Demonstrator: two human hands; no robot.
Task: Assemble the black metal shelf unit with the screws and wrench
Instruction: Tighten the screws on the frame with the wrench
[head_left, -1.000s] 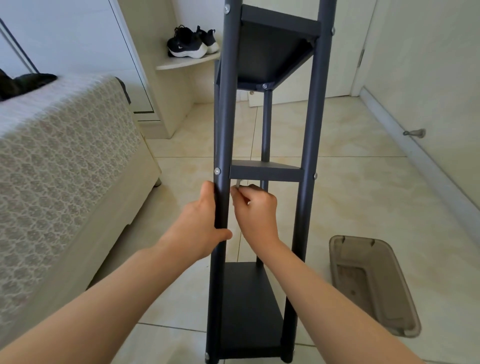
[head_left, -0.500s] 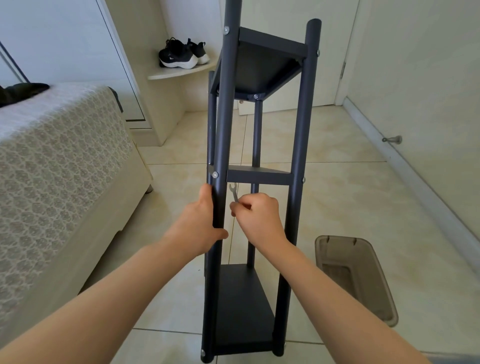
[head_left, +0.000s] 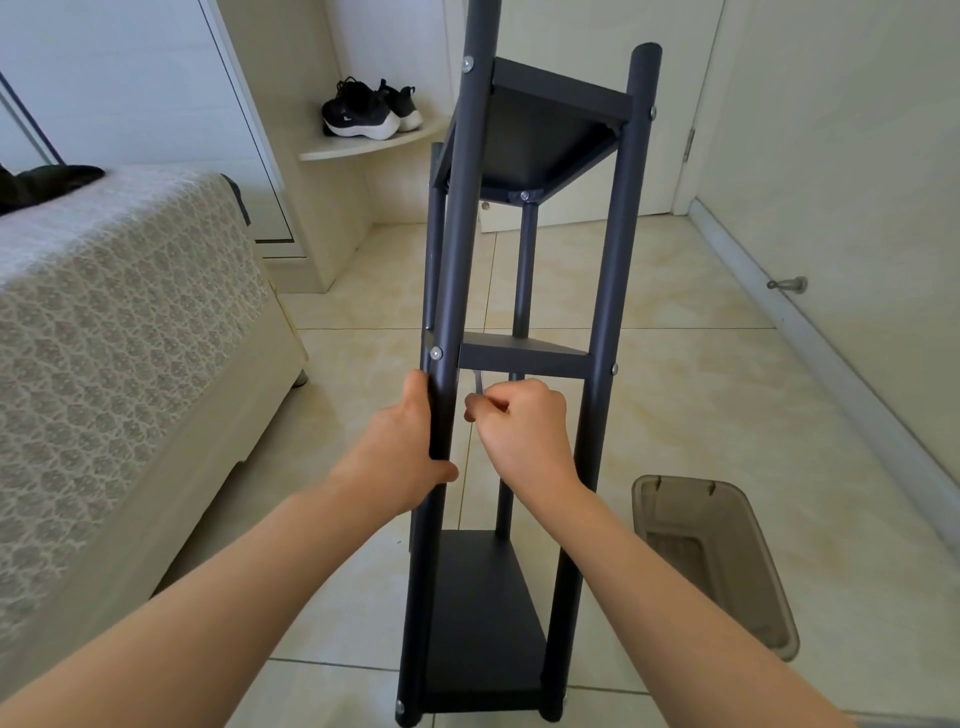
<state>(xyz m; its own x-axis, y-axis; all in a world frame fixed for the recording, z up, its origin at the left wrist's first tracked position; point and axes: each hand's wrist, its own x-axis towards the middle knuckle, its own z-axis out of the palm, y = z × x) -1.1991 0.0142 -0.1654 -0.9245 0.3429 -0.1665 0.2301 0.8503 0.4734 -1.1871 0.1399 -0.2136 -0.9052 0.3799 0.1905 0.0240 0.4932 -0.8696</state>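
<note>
The black metal shelf unit (head_left: 609, 291) is stood upright on the tiled floor (head_left: 701, 395) at centre frame and is viewed steeply from above. Three shelves are fitted between its round posts: top shelf (head_left: 540, 135) at upper centre, middle shelf (head_left: 524, 358) at mid frame, bottom shelf (head_left: 483, 623) at lower centre. Silver screw heads (head_left: 436, 353) are seen on the posts at the shelf levels.

The front-left post is gripped by the left hand (head_left: 402, 457) just below the middle shelf, with the fingers wrapped behind the post and the thumb laid across its front. The right hand (head_left: 524, 431) is held just right of that post, under the middle shelf, fingers curled tight. A small wrench (head_left: 478, 383) is pinched at the thumb side of the fist, its thin shank pointed up toward the underside of the middle shelf. The wrench head is too small to resolve, so contact with a fastener cannot be told.

A bed (head_left: 130, 338) with a patterned cover is at the left, with a dark garment (head_left: 47, 182) on it at upper left. Black sneakers (head_left: 358, 111) are set on a corner shelf (head_left: 358, 148) at upper centre-left. A translucent brown plastic tub (head_left: 691, 506) is on the floor at lower right. A door stop (head_left: 787, 285) is fixed low on the right wall.
</note>
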